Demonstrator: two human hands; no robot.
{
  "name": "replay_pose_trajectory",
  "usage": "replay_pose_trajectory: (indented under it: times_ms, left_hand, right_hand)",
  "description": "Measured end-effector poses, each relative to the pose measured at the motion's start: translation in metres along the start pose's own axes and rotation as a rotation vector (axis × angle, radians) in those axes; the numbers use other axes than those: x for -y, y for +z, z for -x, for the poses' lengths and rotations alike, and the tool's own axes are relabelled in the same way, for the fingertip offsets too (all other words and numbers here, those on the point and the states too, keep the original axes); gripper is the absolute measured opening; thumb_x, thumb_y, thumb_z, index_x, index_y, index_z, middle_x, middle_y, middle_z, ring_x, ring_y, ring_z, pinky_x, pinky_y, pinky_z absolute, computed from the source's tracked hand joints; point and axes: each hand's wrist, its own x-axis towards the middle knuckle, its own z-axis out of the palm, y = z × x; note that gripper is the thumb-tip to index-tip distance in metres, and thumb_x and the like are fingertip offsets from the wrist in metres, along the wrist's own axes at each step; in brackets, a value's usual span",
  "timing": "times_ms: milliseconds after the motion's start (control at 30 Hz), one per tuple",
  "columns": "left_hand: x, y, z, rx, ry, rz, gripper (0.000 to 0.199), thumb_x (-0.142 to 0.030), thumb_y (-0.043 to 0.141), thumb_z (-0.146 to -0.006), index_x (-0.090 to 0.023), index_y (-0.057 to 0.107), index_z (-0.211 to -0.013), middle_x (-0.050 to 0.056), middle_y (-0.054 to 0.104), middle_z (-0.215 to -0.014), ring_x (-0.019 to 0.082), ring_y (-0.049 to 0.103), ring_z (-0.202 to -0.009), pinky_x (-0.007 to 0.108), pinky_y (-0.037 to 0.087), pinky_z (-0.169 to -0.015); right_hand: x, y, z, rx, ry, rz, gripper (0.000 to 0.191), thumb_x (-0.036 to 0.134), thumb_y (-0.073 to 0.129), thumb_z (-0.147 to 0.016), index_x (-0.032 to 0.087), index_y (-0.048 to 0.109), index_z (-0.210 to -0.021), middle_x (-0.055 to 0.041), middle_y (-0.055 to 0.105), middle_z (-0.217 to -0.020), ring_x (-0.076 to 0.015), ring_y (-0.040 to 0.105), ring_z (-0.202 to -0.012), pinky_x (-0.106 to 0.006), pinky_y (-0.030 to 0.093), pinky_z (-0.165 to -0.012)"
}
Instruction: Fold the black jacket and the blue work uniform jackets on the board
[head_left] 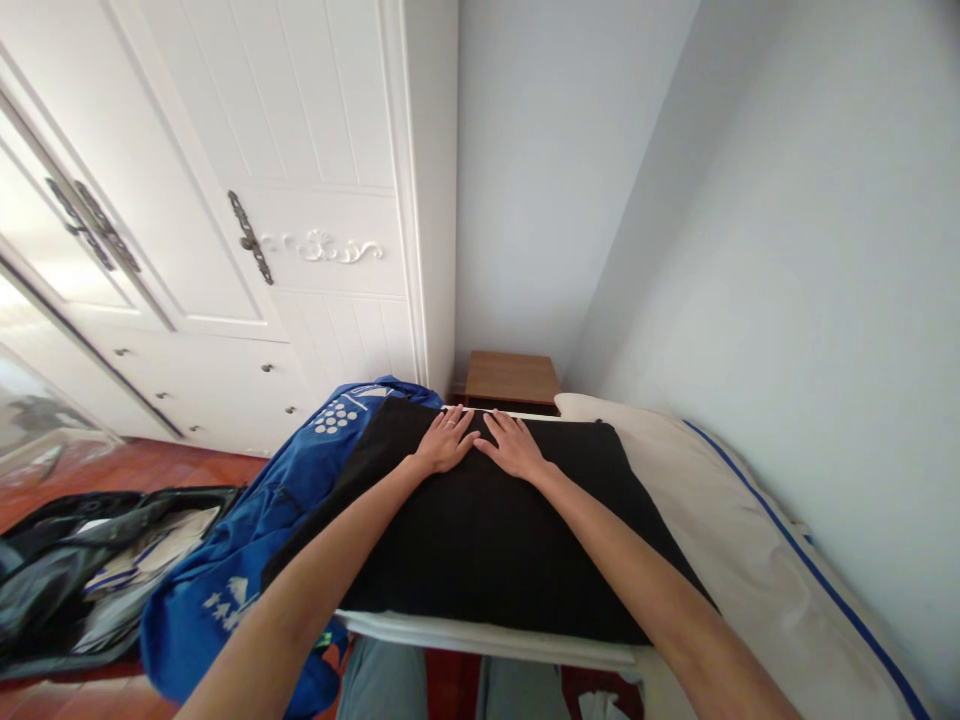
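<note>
A black cloth [487,540] lies spread over a pale board-like surface [480,633] in front of me. Both hands rest flat near its far edge, thumbs almost meeting. My left hand [445,440], with a ring on one finger, has its fingers stretched out on the cloth. Beside it my right hand [513,445] also lies palm down with fingers spread. Neither holds anything. Left of the black cloth hangs a blue fabric item [255,560] with white print, partly under the cloth's edge.
An open suitcase [112,570] with clothes is on the reddish floor at left. A white wardrobe [330,130] stands behind it. Beyond the cloth is a small wooden cabinet [512,377]. Along the right wall lies cream fabric [675,470] with a blue stripe.
</note>
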Motion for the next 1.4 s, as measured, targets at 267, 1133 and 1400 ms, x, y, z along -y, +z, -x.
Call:
replay_pose_trajectory:
  times_ms: [267,1133,1400]
  left_hand:
    - [0.008,0.013,-0.001,-0.036,0.005,-0.008,0.065,-0.053,0.023,-0.100,-0.014,0.038,-0.150,0.014,0.039,-0.154,0.027,0.030,-0.146,0.047,0.019,-0.120]
    - [-0.071,-0.047,0.260,-0.844,-0.832,1.518,0.018,-0.025,0.061,-0.080,-0.020,0.064,-0.097,0.007,0.071,-0.099,0.019,0.070,-0.085,0.026,0.055,-0.066]
    - [-0.073,-0.043,0.288,-0.410,-0.947,1.735,0.017,-0.023,0.055,-0.085,-0.012,0.065,-0.094,0.009,0.068,-0.075,0.021,0.070,-0.064,0.030,0.056,-0.054]
  right_hand:
    - [-0.020,0.019,0.001,-0.035,0.018,-0.022,0.078,0.068,0.017,-0.097,0.015,0.037,-0.151,-0.0135,0.034,-0.157,-0.0256,0.027,-0.146,-0.044,0.021,-0.118]
    - [0.118,0.002,0.239,0.403,0.326,-1.413,0.037,0.057,0.065,-0.083,0.022,0.071,-0.092,-0.0063,0.076,-0.092,-0.0203,0.074,-0.073,-0.026,0.049,-0.053]
    - [0.110,0.024,0.259,-0.054,0.650,-1.938,0.024,0.030,0.079,-0.075,0.016,0.065,-0.088,-0.0136,0.074,-0.107,-0.0239,0.071,-0.103,-0.033,0.057,-0.087]
